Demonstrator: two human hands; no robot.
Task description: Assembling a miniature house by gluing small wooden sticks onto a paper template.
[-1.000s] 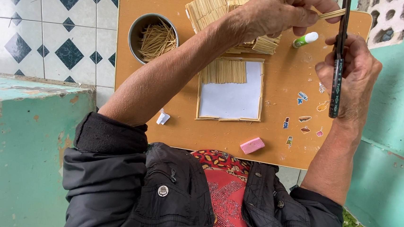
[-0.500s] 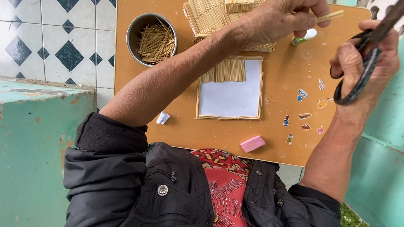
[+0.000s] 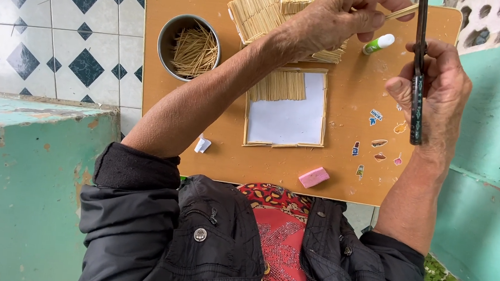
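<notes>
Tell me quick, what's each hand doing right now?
Left hand: closed, pinching a thin wooden stick.
Right hand: closed around dark scissors, blades up.

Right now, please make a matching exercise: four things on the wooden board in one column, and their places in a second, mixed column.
Things:
1. metal bowl of sticks
2. pink eraser
3. glue stick
4. white sheet framed with sticks

Places:
A. near edge of the board
B. middle of the board
C. far left corner
D. far right, between the two hands

Pairs: 1-C, 2-A, 3-D, 4-B

Pink eraser (image 3: 313, 177) (orange table (image 3: 163, 123))
</notes>
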